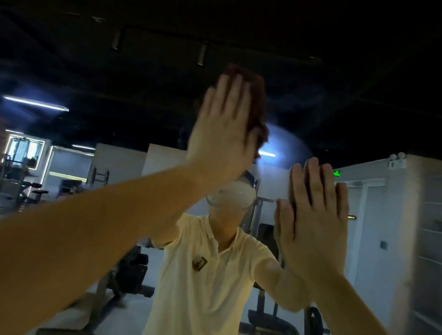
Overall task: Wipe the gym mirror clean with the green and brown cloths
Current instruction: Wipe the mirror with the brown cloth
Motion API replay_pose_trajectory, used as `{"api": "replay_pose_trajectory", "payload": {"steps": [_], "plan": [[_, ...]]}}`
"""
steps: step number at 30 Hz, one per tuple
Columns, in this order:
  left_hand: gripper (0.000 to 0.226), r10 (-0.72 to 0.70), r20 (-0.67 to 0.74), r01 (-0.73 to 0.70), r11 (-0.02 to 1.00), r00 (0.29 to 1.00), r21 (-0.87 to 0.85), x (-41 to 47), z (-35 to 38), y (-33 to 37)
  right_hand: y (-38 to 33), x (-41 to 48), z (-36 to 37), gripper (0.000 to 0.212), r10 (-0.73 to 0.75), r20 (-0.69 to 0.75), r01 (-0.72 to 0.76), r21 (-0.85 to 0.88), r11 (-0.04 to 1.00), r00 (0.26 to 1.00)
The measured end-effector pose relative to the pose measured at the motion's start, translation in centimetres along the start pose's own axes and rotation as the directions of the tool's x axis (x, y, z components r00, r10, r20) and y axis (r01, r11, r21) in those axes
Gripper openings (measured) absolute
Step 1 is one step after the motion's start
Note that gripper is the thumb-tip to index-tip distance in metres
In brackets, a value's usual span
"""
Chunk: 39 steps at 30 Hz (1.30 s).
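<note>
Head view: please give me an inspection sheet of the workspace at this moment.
Surface: mirror, upright, with a pale haze just right of the cloth.
Job's things: brown cloth pressed flat on the mirror; green cloth not seen.
Clutter: nothing seen.
Hands: left hand with fingers straight, pressing the brown cloth to the glass; right hand flat against the glass, lower, with no cloth visible under it.
Cables: nothing seen.
Surroundings: a dim gym seen in reflection, with a weight bench, a strip light and a green sign.
</note>
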<state>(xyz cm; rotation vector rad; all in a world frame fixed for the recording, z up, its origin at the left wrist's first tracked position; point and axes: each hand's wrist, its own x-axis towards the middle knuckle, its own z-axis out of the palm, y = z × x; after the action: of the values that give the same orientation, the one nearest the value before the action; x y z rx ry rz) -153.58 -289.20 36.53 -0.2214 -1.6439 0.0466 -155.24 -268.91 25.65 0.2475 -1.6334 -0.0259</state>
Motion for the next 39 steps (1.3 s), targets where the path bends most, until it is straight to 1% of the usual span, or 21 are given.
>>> {"api": "replay_pose_trajectory", "payload": {"steps": [2, 5, 7, 8, 11, 14, 15, 17, 18, 20, 21, 23, 26, 27, 29, 30, 31, 32, 33, 36, 39], "plan": [[0.067, 0.172, 0.042, -0.171, 0.985, 0.984, -0.016, -2.4, 1.0, 3.4, 0.3, -0.1, -0.1, 0.062, 0.045, -0.062, -0.040, 0.078, 0.996, 0.997], [0.064, 0.454, 0.094, -0.453, 0.891, 0.886, -0.027, -5.2, 0.8, 3.1, 0.4, -0.2, -0.2, 0.061, 0.123, -0.089, -0.111, 0.129, 0.985, 0.988], [0.065, 0.535, 0.150, -0.541, 0.841, 0.832, 0.005, -5.5, 0.2, 0.0, -0.1, -0.2, -0.2, 0.060, 0.154, -0.069, -0.147, 0.097, 0.984, 0.986], [0.066, 0.525, 0.167, -0.536, 0.844, 0.835, 0.026, -5.5, -0.2, -2.0, -0.6, -0.2, -0.1, 0.060, 0.175, -0.054, -0.170, 0.081, 0.982, 0.983], [0.069, 0.326, 0.163, -0.344, 0.934, 0.931, 0.096, -6.4, -1.4, -9.5, -2.2, -0.1, 0.1, 0.063, 0.248, -0.034, -0.245, 0.063, 0.967, 0.968], [0.072, 0.012, 0.128, -0.023, 0.996, 0.992, 0.087, -9.7, -2.3, -16.6, -3.1, -0.3, 0.0, 0.072, 0.246, -0.006, -0.246, 0.024, 0.969, 0.969], [0.074, -0.125, 0.111, 0.118, 0.991, 0.986, 0.070, -10.8, -2.3, -18.1, -3.1, -0.5, -0.1, 0.075, 0.237, -0.002, -0.237, 0.009, 0.972, 0.972], [0.076, -0.386, 0.053, 0.385, 0.923, 0.921, 0.027, -12.0, -2.2, -19.4, -3.4, -0.5, -0.1, 0.077, 0.223, -0.009, -0.223, -0.002, 0.975, 0.975], [0.077, -0.479, 0.026, 0.479, 0.878, 0.878, -0.006, -11.8, -2.0, -18.6, -3.5, -0.4, -0.1, 0.077, 0.221, -0.010, -0.221, -0.006, 0.975, 0.975], [0.077, -0.557, -0.005, 0.555, 0.829, 0.831, -0.063, -10.3, -1.5, -15.1, -3.7, -0.2, -0.2, 0.077, 0.223, -0.001, -0.223, 0.003, 0.975, 0.975], [0.076, -0.540, -0.011, 0.538, 0.839, 0.841, -0.086, -9.4, -1.3, -12.7, -3.7, -0.2, -0.2, 0.077, 0.219, 0.005, -0.219, 0.008, 0.976, 0.976], [0.072, -0.405, -0.018, 0.400, 0.908, 0.914, -0.126, -8.3, -0.2, -7.5, -3.6, -0.3, -0.3, 0.077, 0.210, 0.012, -0.210, 0.015, 0.978, 0.978], [0.070, -0.070, 0.027, 0.074, 0.978, 0.997, -0.195, -8.2, 0.9, -0.5, -3.0, -0.3, -0.5, 0.072, 0.195, 0.051, -0.196, 0.019, 0.980, 0.979], [0.069, 0.086, 0.067, -0.071, 0.977, 0.994, -0.199, -8.9, 1.2, 1.0, -2.8, -0.3, -0.6, 0.072, 0.183, 0.065, -0.185, 0.030, 0.982, 0.981], [0.073, 0.364, 0.135, -0.341, 0.925, 0.922, -0.168, -10.3, 1.5, 2.0, -2.3, -0.6, -1.0, 0.073, 0.154, 0.079, -0.159, 0.062, 0.985, 0.985], [0.075, 0.451, 0.161, -0.428, 0.890, 0.878, -0.156, -10.9, 1.3, 1.3, -2.0, -0.8, -1.1, 0.072, 0.140, 0.075, -0.145, 0.065, 0.987, 0.987], [0.077, 0.490, 0.175, -0.470, 0.871, 0.854, -0.145, -11.4, 0.8, 0.0, -1.8, -1.1, -1.1, 0.070, 0.125, 0.069, -0.129, 0.056, 0.990, 0.990], [0.078, 0.487, 0.176, -0.469, 0.873, 0.856, -0.134, -11.9, 0.3, -1.7, -1.5, -1.4, -0.9, 0.067, 0.113, 0.065, -0.115, 0.033, 0.993, 0.991], [0.077, 0.443, 0.170, -0.427, 0.896, 0.880, -0.122, -12.4, -0.2, -3.7, -1.2, -1.6, -0.6, 0.065, 0.110, 0.059, -0.111, 0.008, 0.994, 0.992], [0.069, 0.176, 0.130, -0.171, 0.984, 0.976, -0.046, -13.5, -1.7, -10.6, -1.0, -1.8, 0.2, 0.063, 0.122, 0.056, -0.122, -0.005, 0.993, 0.991], [0.070, -0.085, 0.082, 0.090, 0.994, 0.993, -0.060, -11.9, -2.0, -12.2, -1.3, -1.7, -0.1, 0.063, 0.111, 0.063, -0.113, 0.021, 0.993, 0.992]]}}
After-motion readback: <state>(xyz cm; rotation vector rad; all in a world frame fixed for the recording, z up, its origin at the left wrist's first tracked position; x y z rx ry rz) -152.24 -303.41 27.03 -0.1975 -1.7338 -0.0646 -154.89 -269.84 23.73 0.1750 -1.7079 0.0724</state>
